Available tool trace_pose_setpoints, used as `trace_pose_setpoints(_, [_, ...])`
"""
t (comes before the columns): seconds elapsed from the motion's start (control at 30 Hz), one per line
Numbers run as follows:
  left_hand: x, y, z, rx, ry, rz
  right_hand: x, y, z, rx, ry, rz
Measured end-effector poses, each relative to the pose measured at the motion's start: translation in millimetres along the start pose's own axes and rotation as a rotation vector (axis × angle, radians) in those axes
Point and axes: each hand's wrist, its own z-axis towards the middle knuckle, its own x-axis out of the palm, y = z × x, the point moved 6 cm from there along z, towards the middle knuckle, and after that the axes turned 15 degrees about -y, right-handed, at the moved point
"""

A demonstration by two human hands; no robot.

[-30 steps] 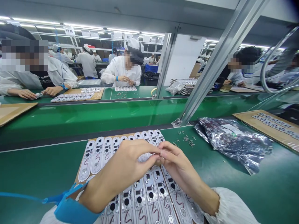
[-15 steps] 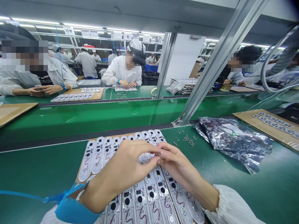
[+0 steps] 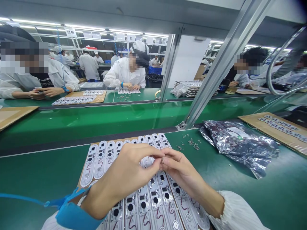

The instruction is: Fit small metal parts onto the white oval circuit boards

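Note:
My left hand (image 3: 133,169), with a blue wrist strap (image 3: 78,207), and my right hand (image 3: 185,174) meet fingertip to fingertip above the assemblies. Both are closed in a pinch on a small shiny metal part (image 3: 162,159), too small to name exactly. Beneath them lie rows of white rounded strips (image 3: 155,199) with black chips, thin red wires and round discs, set on a brown cardboard sheet (image 3: 82,174). My hands and forearms cover the middle of these rows. To the right of the far row lies a loose scatter of tiny metal parts (image 3: 192,143).
A crinkled silvery bag (image 3: 240,143) lies to the right, beside cardboard (image 3: 251,119) bearing more strips. A slanted metal post (image 3: 211,76) rises behind the work. Beyond the green divider (image 3: 107,116), several co-workers in white sit at a bench. A blue cord (image 3: 21,197) trails left.
My fingertips have shifted slightly, and the small metal part between them shows more clearly. My right thumb has turned a little. Everything on the bench lies as before.

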Motion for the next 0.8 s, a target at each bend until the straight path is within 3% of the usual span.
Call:
trace_pose_setpoints(0.43, [-2.9,-6,1,-0.025,0.01,-0.05,4,-9,-2,0.124,0.102,0.097])
trace_pose_setpoints(0.67, [-1.6,-4,1,-0.01,0.009,-0.069,6,-18,-3,0.218,0.07,0.201])
trace_pose_setpoints(0.8, [-1.1,-4,1,-0.01,0.021,-0.066,6,-17,-4,0.201,0.071,0.184])
